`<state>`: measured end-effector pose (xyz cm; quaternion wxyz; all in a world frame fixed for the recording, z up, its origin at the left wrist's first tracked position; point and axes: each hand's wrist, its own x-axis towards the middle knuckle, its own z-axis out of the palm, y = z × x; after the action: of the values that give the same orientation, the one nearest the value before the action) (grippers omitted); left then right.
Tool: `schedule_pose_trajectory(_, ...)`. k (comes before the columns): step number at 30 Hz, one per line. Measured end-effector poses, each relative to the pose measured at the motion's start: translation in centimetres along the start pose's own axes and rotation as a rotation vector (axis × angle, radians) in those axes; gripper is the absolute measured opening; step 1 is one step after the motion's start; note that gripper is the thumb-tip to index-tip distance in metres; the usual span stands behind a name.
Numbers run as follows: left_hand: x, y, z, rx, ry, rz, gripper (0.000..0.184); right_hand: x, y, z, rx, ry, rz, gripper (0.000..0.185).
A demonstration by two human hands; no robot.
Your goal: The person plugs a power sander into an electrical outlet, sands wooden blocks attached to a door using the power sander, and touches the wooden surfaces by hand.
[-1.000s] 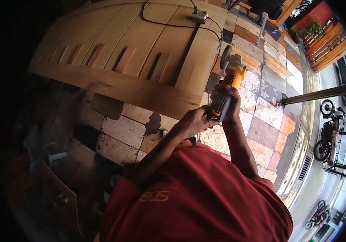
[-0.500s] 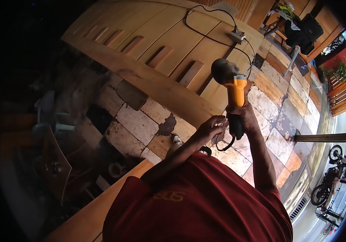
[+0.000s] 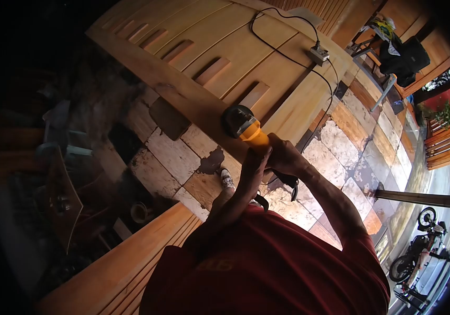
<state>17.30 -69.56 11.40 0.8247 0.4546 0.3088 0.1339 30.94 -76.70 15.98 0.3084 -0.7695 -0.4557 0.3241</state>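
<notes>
An orange and black angle grinder (image 3: 255, 135) with a dark round disc head (image 3: 238, 122) is held over the near edge of a wooden door panel (image 3: 204, 111). My right hand (image 3: 286, 156) is closed around the grinder's body from the right. From the left, my left hand (image 3: 257, 161) grips the body just below the orange part; its fingers are partly hidden. The disc head overlaps the panel's edge board in view, and I cannot tell whether it touches. Several short wood blocks (image 3: 213, 71) lie in a row on the panel.
A black cord runs over the panel to a socket box (image 3: 318, 54). Worn tiles (image 3: 168, 155) cover the floor, where my foot (image 3: 227, 178) stands. A slatted wooden piece (image 3: 146, 252) lies at lower left. A post (image 3: 424, 199) and a motorcycle (image 3: 416, 252) are at right.
The grinder has moved left and down onto the panel's near edge, its head tilting left. My left hand has gone from loose fingers beside the handle to gripping the body.
</notes>
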Motion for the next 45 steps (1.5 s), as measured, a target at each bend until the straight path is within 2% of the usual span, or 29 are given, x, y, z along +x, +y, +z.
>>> schedule_pose_trajectory(1,0.4,-0.4,-0.1,-0.003,0.026,0.018,0.059,0.4,0.3,-0.1,-0.019,0.001,-0.014,0.052)
schedule_pose_trajectory(3,3.0,-3.9,-1.8,0.139,-0.075,0.235,0.060,1.0,0.7,-0.3,-0.056,0.004,-0.036,0.050)
schedule_pose_trajectory(6,5.6,-6.0,-1.8,0.158,-0.099,0.355,0.052,1.8,0.8,-1.3,-0.081,-0.010,0.145,0.062)
schedule_pose_trajectory(8,6.1,-5.3,-0.9,0.060,-0.067,0.206,0.050,2.0,1.1,-2.3,-0.033,0.014,0.094,0.056)
schedule_pose_trajectory(10,4.7,0.8,1.6,-0.079,-0.034,-0.106,0.052,2.2,1.9,-2.9,0.028,0.042,0.092,0.054)
schedule_pose_trajectory(13,6.6,0.7,2.2,0.057,-0.150,-0.009,0.062,2.9,3.9,-3.9,0.103,0.075,0.134,0.056)
schedule_pose_trajectory(15,7.8,0.0,2.6,0.082,-0.175,0.032,0.062,3.2,4.5,-4.5,0.127,0.083,0.134,0.057)
schedule_pose_trajectory(16,8.1,-0.3,2.6,0.081,-0.175,0.014,0.062,3.2,4.4,-4.5,0.204,0.089,0.153,0.059)
schedule_pose_trajectory(19,7.8,1.0,2.9,0.043,-0.151,-0.114,0.066,2.9,3.6,-4.7,0.150,0.074,0.207,0.062)
schedule_pose_trajectory(21,7.7,-2.9,0.9,0.868,-0.099,0.541,0.068,2.6,4.1,-4.0,0.055,0.055,0.119,0.063)
schedule_pose_trajectory(23,7.4,-5.2,0.2,1.202,-0.083,0.833,0.073,2.3,4.0,-3.7,0.008,0.044,0.074,0.063)
schedule_pose_trajectory(24,7.2,-5.5,0.2,1.129,-0.100,0.791,0.076,2.2,3.6,-3.8,0.007,0.041,0.071,0.064)
schedule_pose_trajectory(26,7.8,-6.0,0.5,0.731,-0.149,0.555,0.081,2.3,3.2,-4.4,0.043,0.029,0.123,0.064)
schedule_pose_trajectory(27,8.4,-5.7,1.2,0.406,-0.178,0.357,0.083,2.6,3.2,-4.8,0.079,0.021,0.178,0.064)
schedule_pose_trajectory(29,9.1,-5.2,1.8,0.051,-0.217,0.114,0.085,3.0,3.3,-5.4,0.145,0.013,0.238,0.064)
schedule_pose_trajectory(30,9.0,-4.1,2.0,0.020,-0.230,0.069,0.085,3.1,3.5,-5.6,0.176,0.011,0.244,0.064)
schedule_pose_trajectory(32,9.2,-3.9,2.5,0.059,-0.218,0.137,0.073,3.2,3.7,-6.0,0.147,0.011,0.220,0.064)
schedule_pose_trajectory(33,9.0,-4.0,2.7,0.128,-0.193,0.250,0.064,3.1,3.6,-6.1,0.087,0.014,0.191,0.064)
schedule_pose_trajectory(35,9.2,-4.3,3.2,0.114,-0.140,0.217,0.061,3.3,3.7,-6.4,0.011,0.028,0.164,0.064)
schedule_pose_trajectory(37,7.6,1.4,4.8,-0.053,-0.081,-0.075,0.061,3.6,3.9,-6.6,-0.022,0.047,0.166,0.064)
schedule_pose_trajectory(40,9.6,2.1,5.8,-0.116,-0.071,-0.081,0.057,4.6,4.3,-8.1,0.043,0.056,0.246,0.063)
schedule_pose_trajectory(45,13.2,2.6,7.2,-0.063,-0.136,-0.079,0.061,6.6,8.0,-9.6,0.126,0.111,0.206,0.061)
